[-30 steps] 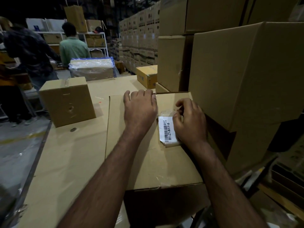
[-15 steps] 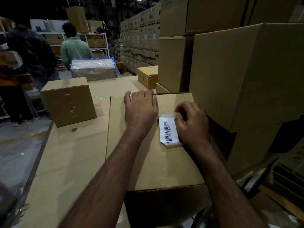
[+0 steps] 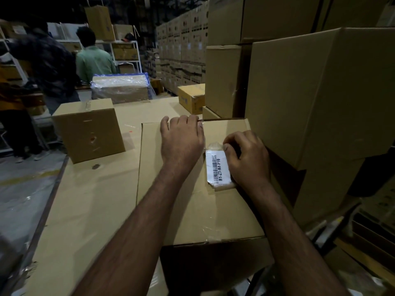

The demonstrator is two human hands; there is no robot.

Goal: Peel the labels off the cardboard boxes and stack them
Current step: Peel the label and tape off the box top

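Left hand (image 3: 181, 144) lying flat on the near cardboard box (image 3: 192, 212), fingers hooked over its far edge, holding it down. Right hand (image 3: 248, 159) pinching the taped far end of the white barcode label (image 3: 217, 167), right of centre on the box top.

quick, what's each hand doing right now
Left hand: open, pressed flat on the cardboard box.
Right hand: fingers curled, pinching the far edge of the label.
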